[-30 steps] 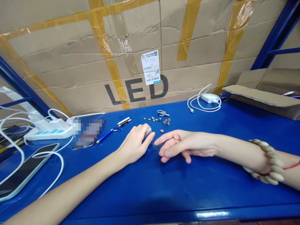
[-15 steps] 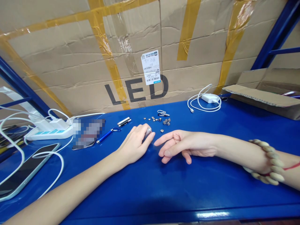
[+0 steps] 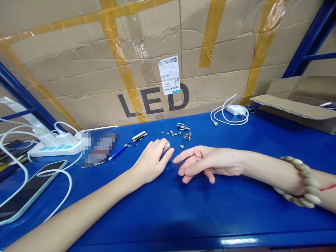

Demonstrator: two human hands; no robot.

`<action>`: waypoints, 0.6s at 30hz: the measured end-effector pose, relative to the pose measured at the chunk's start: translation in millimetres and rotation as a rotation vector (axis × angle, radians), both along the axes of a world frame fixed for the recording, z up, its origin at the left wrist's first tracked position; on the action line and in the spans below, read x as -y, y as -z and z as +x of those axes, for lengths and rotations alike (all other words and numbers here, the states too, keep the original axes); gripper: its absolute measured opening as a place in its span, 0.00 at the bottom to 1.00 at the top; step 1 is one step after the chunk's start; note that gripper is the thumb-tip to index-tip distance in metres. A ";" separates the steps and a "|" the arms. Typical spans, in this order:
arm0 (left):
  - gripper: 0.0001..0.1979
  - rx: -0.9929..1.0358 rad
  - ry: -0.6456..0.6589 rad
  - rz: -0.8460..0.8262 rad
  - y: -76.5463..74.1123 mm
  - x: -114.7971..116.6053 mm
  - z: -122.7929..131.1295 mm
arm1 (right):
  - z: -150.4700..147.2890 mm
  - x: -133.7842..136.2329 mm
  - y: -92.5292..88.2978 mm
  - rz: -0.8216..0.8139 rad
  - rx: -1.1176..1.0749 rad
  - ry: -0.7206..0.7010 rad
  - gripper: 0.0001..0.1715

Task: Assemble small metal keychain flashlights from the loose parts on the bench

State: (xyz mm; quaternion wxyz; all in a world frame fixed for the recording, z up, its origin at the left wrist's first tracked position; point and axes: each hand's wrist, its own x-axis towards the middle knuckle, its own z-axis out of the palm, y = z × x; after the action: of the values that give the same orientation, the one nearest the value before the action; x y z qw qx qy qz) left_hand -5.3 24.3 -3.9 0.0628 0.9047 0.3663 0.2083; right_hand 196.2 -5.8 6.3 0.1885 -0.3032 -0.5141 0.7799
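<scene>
My left hand (image 3: 151, 162) rests on the blue tabletop with its fingers closed around a small silvery tube-like piece (image 3: 166, 148); most of it is hidden by the fingers. My right hand (image 3: 198, 162) hovers just to the right, fingers apart and loosely bent, with nothing in it. Beyond the hands lie several button cells (image 3: 187, 136), and a single button cell (image 3: 182, 146) sits closer to my right fingertips. A silver and black tube (image 3: 139, 136) and a blue penlight with a carabiner clip (image 3: 118, 152) are left of my left hand. Behind the cells is a silver carabiner (image 3: 183, 126).
On the left are a white power strip (image 3: 56, 148) with cables, a phone (image 3: 28, 190) and a pixelated flat item (image 3: 99, 150). A coiled white cable with a charger (image 3: 235, 110) lies at the back right, beside an open carton (image 3: 294, 108). A large cardboard box (image 3: 147, 52) closes off the back.
</scene>
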 end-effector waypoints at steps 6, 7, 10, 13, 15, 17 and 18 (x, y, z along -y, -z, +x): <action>0.12 0.003 -0.003 -0.001 -0.4 0.2 -0.2 | -0.6 0.1 -1.0 -0.006 0.012 0.017 0.24; 0.12 0.004 -0.003 -0.003 -0.5 0.2 -0.3 | -0.8 0.3 -1.3 -0.007 0.013 0.023 0.23; 0.12 0.006 -0.001 -0.005 -0.8 0.2 -0.3 | -1.4 0.7 -1.8 -0.007 0.021 0.040 0.21; 0.12 0.006 -0.002 -0.005 -0.6 0.2 0.0 | -1.4 0.5 -1.2 -0.005 0.024 0.039 0.25; 0.12 0.006 -0.003 -0.003 -0.3 0.2 0.3 | -1.1 0.3 -0.4 -0.009 0.025 0.029 0.28; 0.12 0.006 -0.002 -0.001 0.1 0.3 0.4 | -0.7 0.1 0.4 -0.014 0.016 0.017 0.29; 0.12 0.005 -0.003 0.000 0.2 0.3 0.4 | -0.6 0.0 0.7 -0.016 0.009 0.009 0.29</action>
State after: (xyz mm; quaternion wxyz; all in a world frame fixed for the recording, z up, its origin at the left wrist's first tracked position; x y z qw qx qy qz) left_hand -4.9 24.0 -4.1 0.0636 0.9037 0.3674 0.2106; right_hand 195.7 -5.8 5.6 0.1873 -0.3102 -0.5073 0.7819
